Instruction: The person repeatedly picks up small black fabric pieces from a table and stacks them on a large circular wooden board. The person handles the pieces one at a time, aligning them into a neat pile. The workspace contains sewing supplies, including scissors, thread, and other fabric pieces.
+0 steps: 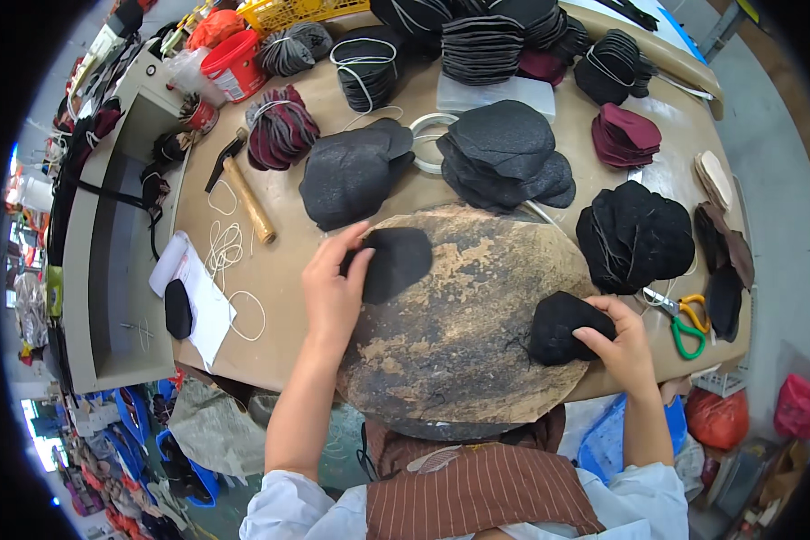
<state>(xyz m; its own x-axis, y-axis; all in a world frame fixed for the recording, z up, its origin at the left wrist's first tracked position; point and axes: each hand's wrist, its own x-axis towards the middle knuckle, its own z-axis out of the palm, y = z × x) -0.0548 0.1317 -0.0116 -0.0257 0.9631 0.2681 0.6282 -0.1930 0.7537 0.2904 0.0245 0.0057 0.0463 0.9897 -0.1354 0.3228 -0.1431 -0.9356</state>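
A round, worn board (459, 315) with peeling paint lies on the table's front part, under both hands. At its upper left my left hand (331, 274) pinches the edge of a flat dark grey cut piece (399, 263) between thumb and fingers. My right hand (616, 337) grips a black fabric piece (562, 328) at the board's right side, thumb on top. Behind the board are a dark, shiny stack of cut pieces (355, 171) and another such stack (504, 148). Right of the board sits a pile of black fabric pieces (634, 236).
A hammer (248, 200) and loose white string (227, 247) lie at left, near a paper sheet (198, 301). Scissors (684, 322) with orange and green handles lie at right. Tied bundles (282, 128), a white tape roll (427, 142) and a red bucket (234, 67) stand farther back.
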